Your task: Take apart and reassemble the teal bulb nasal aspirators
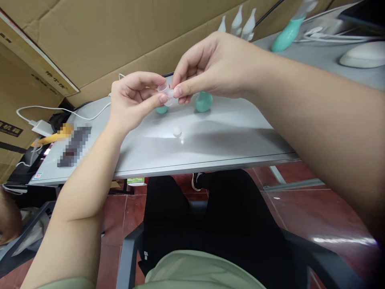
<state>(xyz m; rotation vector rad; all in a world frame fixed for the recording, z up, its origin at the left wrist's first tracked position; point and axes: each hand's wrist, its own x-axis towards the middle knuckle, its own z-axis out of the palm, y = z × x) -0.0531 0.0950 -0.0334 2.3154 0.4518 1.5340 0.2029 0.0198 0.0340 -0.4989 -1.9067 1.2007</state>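
Observation:
Above the grey table, my left hand (136, 96) pinches a small clear plastic piece (164, 89) between thumb and fingers. My right hand (204, 70) has its thumb and index finger closed on the side part of the same piece, so the two hands almost touch. Behind and below the hands, a teal rounded object (204, 102) stands on the table, with a second teal object (161, 109) partly hidden by my left hand. Nearer the front edge lies a small white round piece (177, 131).
White pointed nozzles (237, 21) stand at the back beside the cardboard. A teal bulb with a clear tip (288, 35), cables and a white mouse (363, 55) are at the right. A blurred dark item (75, 146) and a white adapter (42, 127) lie left. A person's arm shows far left.

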